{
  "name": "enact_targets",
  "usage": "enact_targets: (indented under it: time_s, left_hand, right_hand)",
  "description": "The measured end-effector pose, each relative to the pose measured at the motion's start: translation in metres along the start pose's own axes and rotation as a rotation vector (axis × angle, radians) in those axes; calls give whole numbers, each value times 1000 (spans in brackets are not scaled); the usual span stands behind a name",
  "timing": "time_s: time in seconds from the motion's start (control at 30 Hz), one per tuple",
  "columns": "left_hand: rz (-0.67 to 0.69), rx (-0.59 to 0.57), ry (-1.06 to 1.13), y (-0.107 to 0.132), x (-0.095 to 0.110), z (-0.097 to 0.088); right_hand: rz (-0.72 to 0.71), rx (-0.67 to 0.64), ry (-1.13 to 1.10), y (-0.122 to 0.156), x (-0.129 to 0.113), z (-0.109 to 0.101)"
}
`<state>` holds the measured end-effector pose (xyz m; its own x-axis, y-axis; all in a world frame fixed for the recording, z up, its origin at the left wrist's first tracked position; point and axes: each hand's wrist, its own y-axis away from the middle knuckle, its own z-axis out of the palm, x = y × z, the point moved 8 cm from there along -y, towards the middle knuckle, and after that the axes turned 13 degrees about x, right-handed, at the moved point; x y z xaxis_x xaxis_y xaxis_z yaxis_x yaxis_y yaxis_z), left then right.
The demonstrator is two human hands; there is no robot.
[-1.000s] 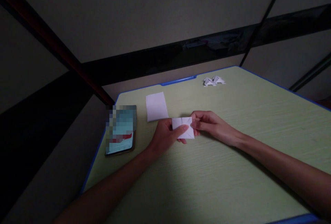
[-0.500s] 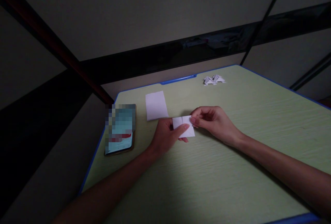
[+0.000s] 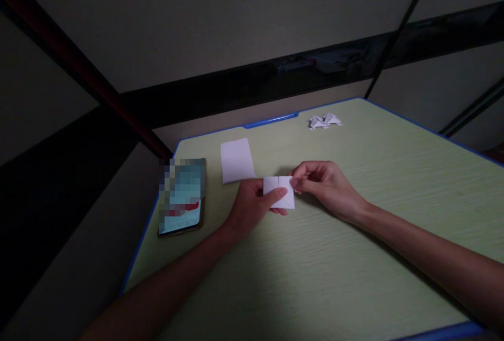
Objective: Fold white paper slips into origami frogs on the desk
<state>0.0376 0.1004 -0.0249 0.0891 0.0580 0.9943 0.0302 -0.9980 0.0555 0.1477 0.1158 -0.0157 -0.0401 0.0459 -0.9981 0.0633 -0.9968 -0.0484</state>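
A small white folded paper (image 3: 286,201), nearly square, with a slit at its upper edge and faint diagonal creases, is held just above the table. My left hand (image 3: 252,205) grips it from the left, thumb on its face and fingers underneath. At the upper right corner my right hand (image 3: 321,186) pinches the paper between thumb and fingertips. The underside of the paper is hidden.
A stack of white paper (image 3: 237,161) lies beyond my left hand. To the left is a phone (image 3: 183,204) with a lit, partly blurred screen. Folded paper figures (image 3: 318,122) sit at the back of the pale green table (image 3: 394,167), which has a blue edge.
The folded paper has tilted very slightly, its top edge now more level. Both hands keep their hold in almost the same place.
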Motion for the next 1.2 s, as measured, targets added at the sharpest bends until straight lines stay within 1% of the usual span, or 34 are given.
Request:
enact_targets:
  time_s: [0.2, 0.47, 0.53, 0.6, 0.73, 0.83, 0.93, 1.1, 1.2]
  left_hand:
    - [11, -2, 40, 0, -2, 0]
    - [30, 43, -24, 4, 6, -3]
    - [31, 36, -27, 4, 7, -3]
    - [30, 23, -25, 4, 5, -2]
    - [29, -11, 15, 2, 3, -1]
    - [27, -8, 28, 1, 2, -1]
    - [19, 5, 34, 1, 2, -2]
    - [61, -31, 32, 1, 3, 0]
    - [95, -57, -12, 2, 5, 3]
  right_hand:
    - [26, 5, -53, 1, 1, 1]
    - [73, -34, -149, 1, 5, 4]
    - [109, -77, -147, 2, 6, 8]
    - [140, -153, -89, 4, 8, 14]
    - [141, -287, -9, 9, 10, 20]
    - [119, -325, -30, 9, 10, 20]
    - [111, -329, -46, 8, 9, 19]
    - [102, -402, 84, 14, 6, 26]
    - [91, -420, 110, 15, 5, 27]
